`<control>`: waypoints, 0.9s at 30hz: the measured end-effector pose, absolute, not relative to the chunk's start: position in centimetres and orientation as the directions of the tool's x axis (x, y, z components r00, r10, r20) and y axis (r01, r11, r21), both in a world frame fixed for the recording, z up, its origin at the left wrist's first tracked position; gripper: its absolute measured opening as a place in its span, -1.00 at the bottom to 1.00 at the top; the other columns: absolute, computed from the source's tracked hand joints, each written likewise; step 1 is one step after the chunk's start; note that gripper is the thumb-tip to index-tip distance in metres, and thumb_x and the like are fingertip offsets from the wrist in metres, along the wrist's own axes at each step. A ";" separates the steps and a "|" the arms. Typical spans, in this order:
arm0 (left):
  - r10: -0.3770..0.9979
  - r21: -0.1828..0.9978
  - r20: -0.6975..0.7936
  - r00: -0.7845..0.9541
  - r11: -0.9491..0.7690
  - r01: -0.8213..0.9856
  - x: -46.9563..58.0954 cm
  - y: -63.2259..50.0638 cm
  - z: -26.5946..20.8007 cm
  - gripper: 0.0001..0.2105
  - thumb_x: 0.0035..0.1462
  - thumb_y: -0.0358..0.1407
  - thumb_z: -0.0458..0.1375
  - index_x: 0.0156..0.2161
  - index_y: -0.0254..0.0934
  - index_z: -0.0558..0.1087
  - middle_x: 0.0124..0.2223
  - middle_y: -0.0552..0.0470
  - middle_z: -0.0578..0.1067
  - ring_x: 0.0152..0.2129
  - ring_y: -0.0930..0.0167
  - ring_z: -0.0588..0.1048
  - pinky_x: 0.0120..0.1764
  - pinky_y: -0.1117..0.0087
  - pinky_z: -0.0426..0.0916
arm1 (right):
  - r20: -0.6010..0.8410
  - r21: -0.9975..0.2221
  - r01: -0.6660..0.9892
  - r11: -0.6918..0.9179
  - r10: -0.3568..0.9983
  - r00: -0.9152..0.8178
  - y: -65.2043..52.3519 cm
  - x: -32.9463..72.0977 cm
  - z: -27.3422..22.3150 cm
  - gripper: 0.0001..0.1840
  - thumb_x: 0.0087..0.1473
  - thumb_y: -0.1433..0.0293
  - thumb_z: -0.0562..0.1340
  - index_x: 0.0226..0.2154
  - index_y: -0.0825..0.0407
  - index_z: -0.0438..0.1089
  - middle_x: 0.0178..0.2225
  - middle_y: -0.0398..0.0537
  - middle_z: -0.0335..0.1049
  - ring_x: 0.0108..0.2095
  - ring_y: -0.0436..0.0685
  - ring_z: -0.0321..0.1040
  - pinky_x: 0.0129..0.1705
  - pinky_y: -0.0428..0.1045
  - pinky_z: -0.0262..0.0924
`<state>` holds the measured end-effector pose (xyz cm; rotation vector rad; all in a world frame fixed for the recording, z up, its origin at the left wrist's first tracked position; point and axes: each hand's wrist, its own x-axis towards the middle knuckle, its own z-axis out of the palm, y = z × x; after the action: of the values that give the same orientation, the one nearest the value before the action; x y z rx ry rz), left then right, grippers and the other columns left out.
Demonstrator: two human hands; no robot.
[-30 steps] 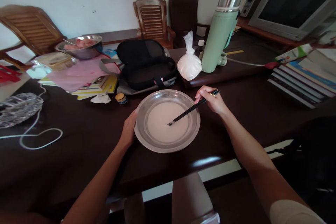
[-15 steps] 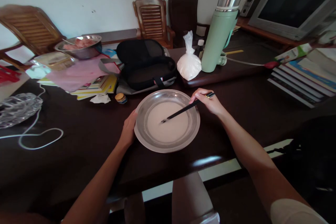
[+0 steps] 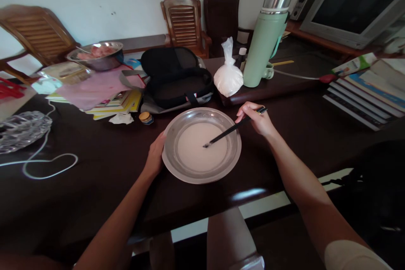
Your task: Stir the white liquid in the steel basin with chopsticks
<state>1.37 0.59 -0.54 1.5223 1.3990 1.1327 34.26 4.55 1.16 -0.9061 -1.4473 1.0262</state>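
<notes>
A shallow round metal basin (image 3: 172, 164) stands on the dark table, holding a milky white liquid (image 3: 196, 154). My left hand (image 3: 155, 154) grips the basin's left rim, its fingertips partly hidden by the side. In my right hand (image 3: 255, 117), over the basin's right rim, are black chopsticks (image 3: 230, 129), held together and slanting down to the left. Their tips dip into the liquid near the basin's middle. Behind the basin, a knotted plastic bag of white powder (image 3: 228, 79) sits beside a tall green thermos (image 3: 265, 46).
An open black case (image 3: 177, 82) lies behind the basin. To the left are a metal bowl of raw meat (image 3: 109, 60), a small round jar (image 3: 146, 118), crumpled tissue (image 3: 122, 119) and a white cable (image 3: 50, 161). Stacked books (image 3: 357, 101) stand at the right.
My right hand has moved a little to the right, drawing the chopstick tips rightward through the liquid. My left hand and the basin have stayed in place.
</notes>
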 end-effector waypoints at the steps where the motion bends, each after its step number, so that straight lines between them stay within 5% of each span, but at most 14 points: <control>1: 0.994 0.943 0.111 0.003 -0.106 0.315 1.4 0.6 -0.5 -0.47 0.25 -0.02 -0.04 0.13 -0.33 0.44 0.14 -0.13 0.47 0.15 0.12 0.33 0.17 0.13 0.20 | 0.323 -0.946 -0.011 0.324 0.938 -0.129 4.5 34.2 1.2 -0.62 0.09 0.04 0.27 -0.48 0.00 0.49 -0.60 -0.14 0.50 -0.53 0.08 0.48 -0.35 -0.02 0.35; 6: 0.994 0.942 0.113 -0.002 -0.107 0.319 1.2 0.7 -0.7 -0.46 0.23 0.01 -0.03 0.12 -0.33 0.45 0.14 -0.12 0.47 0.16 0.12 0.31 0.18 0.16 0.18 | 0.287 -0.952 0.034 0.303 0.929 -0.233 4.4 33.9 1.2 -0.61 0.06 0.02 0.29 -0.44 0.01 0.51 -0.49 -0.10 0.56 -0.43 0.11 0.53 -0.29 0.01 0.39; 12: 0.995 0.955 0.103 -0.003 -0.098 0.281 1.0 0.8 -1.1 -0.46 0.24 0.00 -0.02 0.14 -0.34 0.44 0.15 -0.14 0.46 0.15 0.13 0.33 0.18 0.17 0.18 | 0.343 -0.939 -0.008 0.345 0.932 -0.119 4.5 34.4 1.2 -0.64 0.11 0.07 0.27 -0.47 0.00 0.49 -0.57 -0.15 0.51 -0.52 0.06 0.48 -0.34 -0.03 0.35; 17: 0.996 0.956 0.093 0.006 -0.091 0.278 1.1 0.8 -1.2 -0.45 0.23 0.02 -0.01 0.15 -0.30 0.44 0.17 -0.11 0.45 0.15 0.11 0.32 0.19 0.14 0.17 | 0.306 -0.942 0.060 0.331 0.918 -0.254 4.3 33.9 1.4 -0.60 0.08 0.02 0.27 -0.45 0.01 0.51 -0.48 -0.09 0.55 -0.40 0.11 0.52 -0.26 0.01 0.38; 23: 0.996 0.957 0.091 0.001 -0.088 0.277 1.0 0.8 -1.3 -0.47 0.24 0.00 -0.01 0.15 -0.30 0.43 0.16 -0.10 0.46 0.14 0.12 0.34 0.17 0.15 0.19 | 0.331 -0.941 0.041 0.337 0.938 -0.101 4.5 34.4 1.4 -0.60 0.09 0.01 0.26 -0.48 -0.01 0.47 -0.57 -0.13 0.50 -0.50 0.10 0.49 -0.32 0.02 0.37; 27: 0.995 0.946 0.100 0.006 -0.096 0.309 0.9 0.9 -1.4 -0.48 0.24 0.00 -0.02 0.13 -0.28 0.45 0.15 -0.10 0.47 0.14 0.11 0.34 0.16 0.15 0.21 | 0.303 -0.944 0.057 0.325 0.922 -0.242 4.2 34.0 1.4 -0.60 0.08 0.01 0.27 -0.46 0.00 0.51 -0.51 -0.10 0.54 -0.44 0.11 0.51 -0.29 0.02 0.39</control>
<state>0.87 0.88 -1.38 1.5104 1.3968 1.1257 33.97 4.24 1.45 -0.9132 -1.5846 1.0773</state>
